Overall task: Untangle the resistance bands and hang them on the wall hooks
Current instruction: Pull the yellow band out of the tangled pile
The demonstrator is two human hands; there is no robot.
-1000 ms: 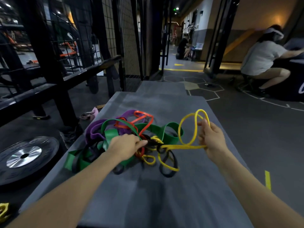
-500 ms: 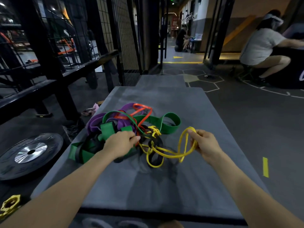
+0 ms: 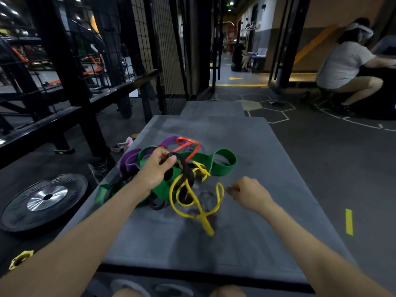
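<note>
A round black weight plate with a silver hub (image 3: 44, 199) lies on the dark gym floor at far left, beside a grey padded platform (image 3: 246, 243) that carries the work in hand. On the platform's left half sits a knotted heap of rubber resistance bands: a wide purple band (image 3: 128, 160), a wide green band (image 3: 222, 166), a thin orange-red band (image 3: 188, 143), a black band (image 3: 186, 170) and a thin yellow band (image 3: 192, 202), whose loops spill toward the near edge.

The likeliest trouble from here is a tighter knot. The yellow band is threaded through the black and green ones near the middle of the heap, and lifting the black band hard would probably drag the whole tangle up and cinch those crossings. A stretched band could also snap back at the fingers if it slips free.

The person's left hand (image 3: 157, 168) reaches over the heap with the wrist raised, thumb and fingers pinching the black band at its top loop. The right hand (image 3: 248, 192) hovers just right of the yellow loops, above the platform, fingers curled loosely inward and blurred; it appears to hold nothing, though the blur leaves that uncertain.

No wall hooks are visible. At far right, a seated person in a grey shirt (image 3: 345, 61) works with their back turned.
</note>
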